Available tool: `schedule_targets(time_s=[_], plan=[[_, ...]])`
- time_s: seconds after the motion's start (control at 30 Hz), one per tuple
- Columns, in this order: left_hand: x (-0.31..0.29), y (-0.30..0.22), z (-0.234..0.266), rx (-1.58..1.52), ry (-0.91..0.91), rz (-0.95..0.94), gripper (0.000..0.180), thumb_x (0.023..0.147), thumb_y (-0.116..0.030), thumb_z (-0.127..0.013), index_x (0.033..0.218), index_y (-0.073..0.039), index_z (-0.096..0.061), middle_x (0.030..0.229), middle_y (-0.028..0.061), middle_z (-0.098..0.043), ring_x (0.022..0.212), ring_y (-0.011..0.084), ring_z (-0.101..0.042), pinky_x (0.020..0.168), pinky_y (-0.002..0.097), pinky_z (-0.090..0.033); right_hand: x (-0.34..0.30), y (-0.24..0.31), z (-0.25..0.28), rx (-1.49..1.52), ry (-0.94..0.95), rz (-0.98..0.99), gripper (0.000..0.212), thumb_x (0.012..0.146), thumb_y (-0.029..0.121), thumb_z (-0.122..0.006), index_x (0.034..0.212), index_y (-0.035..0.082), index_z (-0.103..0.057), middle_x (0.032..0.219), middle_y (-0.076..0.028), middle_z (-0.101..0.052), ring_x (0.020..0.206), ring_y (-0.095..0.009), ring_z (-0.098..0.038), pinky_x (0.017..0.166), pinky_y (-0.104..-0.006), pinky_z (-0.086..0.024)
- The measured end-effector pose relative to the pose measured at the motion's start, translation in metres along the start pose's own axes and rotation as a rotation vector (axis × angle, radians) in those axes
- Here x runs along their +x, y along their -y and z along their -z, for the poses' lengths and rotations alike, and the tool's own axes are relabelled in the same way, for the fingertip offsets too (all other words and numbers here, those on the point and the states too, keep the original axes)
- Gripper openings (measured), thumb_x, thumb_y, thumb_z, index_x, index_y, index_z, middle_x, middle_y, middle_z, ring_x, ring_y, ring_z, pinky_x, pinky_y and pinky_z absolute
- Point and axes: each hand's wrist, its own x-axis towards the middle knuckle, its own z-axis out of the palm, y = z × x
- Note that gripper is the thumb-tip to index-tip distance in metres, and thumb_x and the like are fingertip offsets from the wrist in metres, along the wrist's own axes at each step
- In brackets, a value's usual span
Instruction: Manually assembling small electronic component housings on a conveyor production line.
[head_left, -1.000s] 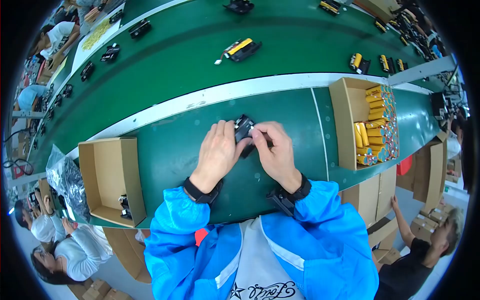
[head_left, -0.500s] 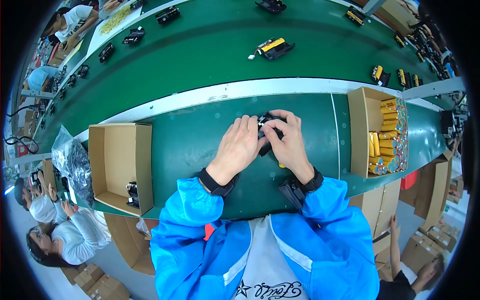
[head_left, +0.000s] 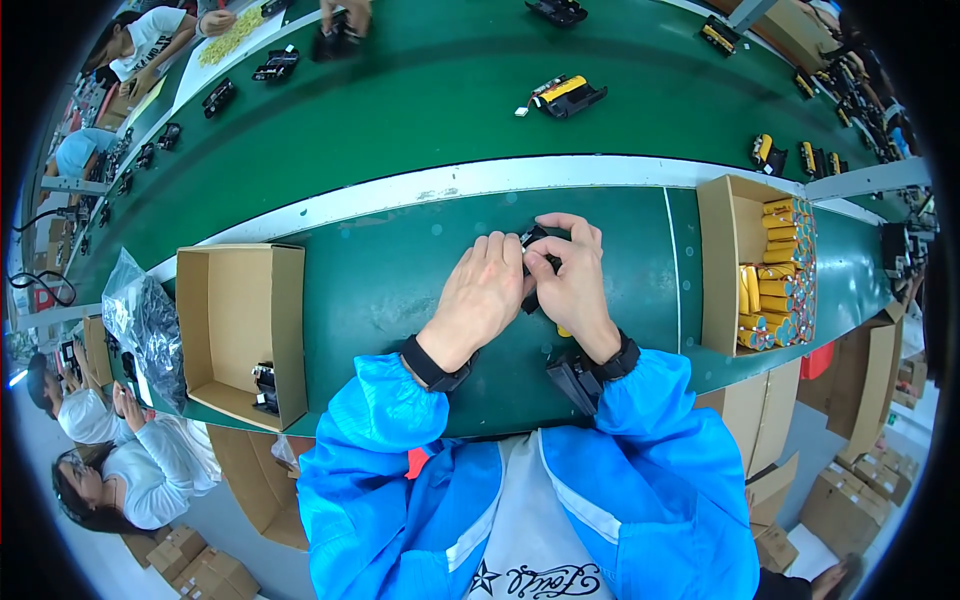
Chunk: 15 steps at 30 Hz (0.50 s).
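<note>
Over the middle of the green bench, my left hand [head_left: 480, 295] and my right hand [head_left: 577, 285] come together on a small black plastic housing [head_left: 529, 299]. The left fingers lie side by side against its left edge. On its other side the right thumb and index finger pinch it near its top end, where a small pale part shows. Fingers hide most of the housing. Beside my right wrist lies another black plastic part [head_left: 572, 382]. A bit of something yellow [head_left: 563, 331] peeks out by the right palm.
An open carton [head_left: 290, 330] with a black part inside stands left, next to a clear plastic bag [head_left: 143, 320]. At right, a carton [head_left: 722, 270] holds several yellow battery packs [head_left: 777, 290]. Beyond the white rail [head_left: 440, 187], black housings with yellow batteries [head_left: 567, 97] lie on a green surface.
Parts beyond the rail have shifted right. Another person's hand now reaches onto a black housing at the upper left. At lower right a person has mostly left view. My hands have barely moved.
</note>
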Motion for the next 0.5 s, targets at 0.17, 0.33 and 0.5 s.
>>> schedule_targets(time_s=[0.17, 0.33, 0.5], plan=[[-0.002, 0.002, -0.002, 0.065, 0.015, 0.002, 0.034, 0.081, -0.010, -0.067, 0.107, 0.005, -0.052, 0.095, 0.0170, -0.057, 0.090, 0.0317, -0.059, 0.078, 0.0395, -0.051, 0.005, 0.009, -0.003, -0.072, 0.007, 0.011, 0.007, 0.078, 0.009, -0.072, 0.084, 0.007, -0.071, 0.121, -0.012, -0.059, 0.118, -0.036, -0.043, 0.099, -0.0465, -0.034], [-0.005, 0.000, -0.005, 0.083, -0.031, 0.030, 0.027, 0.084, -0.016, -0.067, 0.099, 0.002, -0.053, 0.091, 0.0153, -0.057, 0.086, 0.0297, -0.060, 0.075, 0.0384, -0.051, -0.009, 0.002, -0.001, -0.027, -0.159, 0.121, 0.023, 0.077, 0.009, -0.073, 0.099, 0.006, -0.068, 0.119, -0.013, -0.059, 0.111, -0.035, -0.050, 0.095, -0.0451, -0.040], [-0.007, -0.004, -0.003, 0.033, 0.028, 0.138, 0.037, 0.087, -0.024, -0.069, 0.104, 0.005, -0.053, 0.094, 0.0169, -0.058, 0.089, 0.0322, -0.059, 0.077, 0.0403, -0.051, -0.043, 0.010, 0.044, 0.150, 0.059, -0.266, 0.037, 0.080, 0.009, -0.074, 0.116, 0.007, -0.064, 0.118, -0.012, -0.062, 0.102, -0.030, -0.056, 0.084, -0.0384, -0.046]])
